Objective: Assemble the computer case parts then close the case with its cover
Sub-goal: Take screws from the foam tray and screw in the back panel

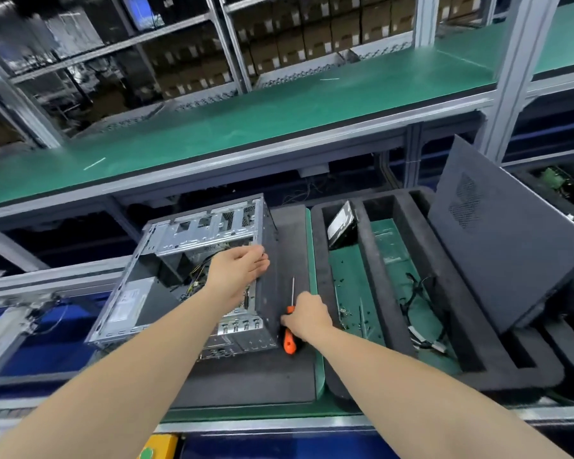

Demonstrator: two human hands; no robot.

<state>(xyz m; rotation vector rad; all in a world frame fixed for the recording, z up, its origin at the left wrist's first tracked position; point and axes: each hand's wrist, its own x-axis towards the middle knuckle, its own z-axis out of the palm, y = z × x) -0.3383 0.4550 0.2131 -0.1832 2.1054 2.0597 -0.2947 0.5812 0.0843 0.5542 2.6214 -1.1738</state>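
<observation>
An open metal computer case (179,256) lies on a dark foam mat (279,379), its inside with wires facing up. My left hand (237,271) rests on the case's upper right edge, fingers bent over the rim. An orange-handled screwdriver (289,336) lies on the mat just right of the case, and my right hand (307,316) holds its handle. The dark case cover (497,246) leans tilted at the right, against the foam tray.
A black foam tray (444,293) with long slots stands right of the mat; a hard drive (340,223) tilts in its far left slot, and cables (421,313) and small screws lie in others. A green shelf (279,111) runs above the bench.
</observation>
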